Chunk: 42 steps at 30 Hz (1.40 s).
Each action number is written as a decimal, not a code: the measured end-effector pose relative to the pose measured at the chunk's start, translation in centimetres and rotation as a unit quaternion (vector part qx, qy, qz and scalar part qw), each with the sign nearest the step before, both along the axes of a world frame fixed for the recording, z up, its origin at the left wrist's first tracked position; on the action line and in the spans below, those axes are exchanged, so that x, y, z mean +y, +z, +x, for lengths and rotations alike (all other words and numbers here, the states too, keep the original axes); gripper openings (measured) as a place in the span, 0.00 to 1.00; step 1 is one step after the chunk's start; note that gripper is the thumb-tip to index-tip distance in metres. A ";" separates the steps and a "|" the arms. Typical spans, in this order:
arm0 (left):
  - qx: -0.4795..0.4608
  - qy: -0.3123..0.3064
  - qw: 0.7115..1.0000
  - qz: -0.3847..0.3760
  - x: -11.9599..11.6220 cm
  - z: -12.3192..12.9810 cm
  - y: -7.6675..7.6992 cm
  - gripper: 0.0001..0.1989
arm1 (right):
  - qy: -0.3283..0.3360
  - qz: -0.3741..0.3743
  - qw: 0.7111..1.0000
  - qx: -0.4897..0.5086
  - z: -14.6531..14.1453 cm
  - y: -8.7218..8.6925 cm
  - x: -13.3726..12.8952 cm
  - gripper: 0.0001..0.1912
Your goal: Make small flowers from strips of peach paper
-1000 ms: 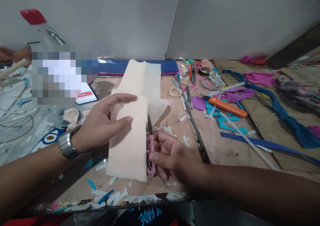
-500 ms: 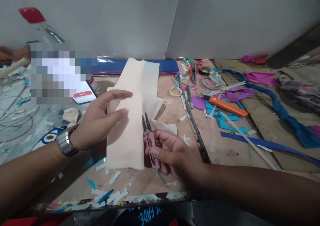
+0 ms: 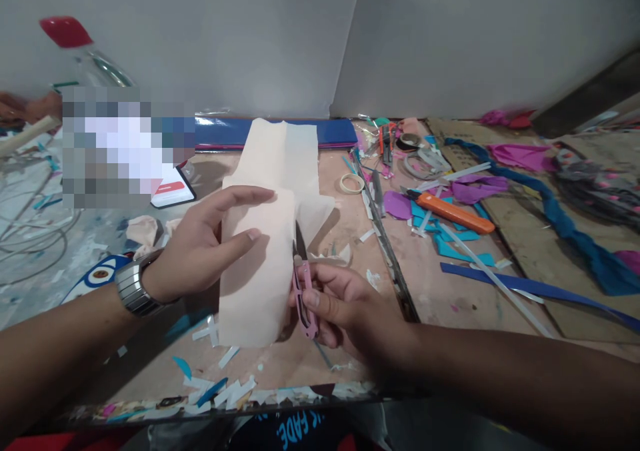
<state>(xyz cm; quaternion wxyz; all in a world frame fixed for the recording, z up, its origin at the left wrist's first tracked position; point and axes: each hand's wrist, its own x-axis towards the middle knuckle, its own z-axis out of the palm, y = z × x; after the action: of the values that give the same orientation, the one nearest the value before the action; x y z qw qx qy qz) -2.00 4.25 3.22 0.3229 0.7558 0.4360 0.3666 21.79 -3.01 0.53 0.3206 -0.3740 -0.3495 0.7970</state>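
Note:
A folded cream paper sheet [image 3: 257, 291], soft like crepe paper, lies in front of me, its longer part stretching toward the back. My left hand [image 3: 200, 251] rests on its upper left side with thumb and index finger stretched apart. My right hand [image 3: 345, 301] is closed around pink thread snips [image 3: 306, 304]. The dark blades point away from me at the paper's right edge, one of them partly hidden by the paper. A thin cream scrap [image 3: 337, 256] lies just right of the blades.
An orange box cutter [image 3: 453, 212] lies on the right among blue and purple scraps. A tape roll [image 3: 351, 183] and a dark metal strip [image 3: 385, 238] are nearer. A phone [image 3: 175, 190] stands at left, partly pixelated. Paper clippings [image 3: 235, 392] litter the front edge.
The paper has shifted slightly right and toward me, with my left hand moving along. Its right edge has come against the snips' blades, covering part of one.

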 end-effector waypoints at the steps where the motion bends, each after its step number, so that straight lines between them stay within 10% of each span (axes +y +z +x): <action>1: 0.001 -0.002 1.000 -0.006 0.0 0.0 0.0 0.22 | 0.002 0.000 1.000 0.006 0.0 0.1 0.0 0.24; 42: 0.014 -0.024 0.999 -0.024 -0.1 0.2 0.0 0.26 | 0.067 -0.032 0.992 0.104 0.2 -0.5 0.1 0.20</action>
<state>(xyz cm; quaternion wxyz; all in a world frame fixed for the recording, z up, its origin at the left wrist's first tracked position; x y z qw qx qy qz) -1.81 4.14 3.22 0.3435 0.7634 0.4307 0.3373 21.97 -2.94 0.06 0.2892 -0.2751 -0.3124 0.8620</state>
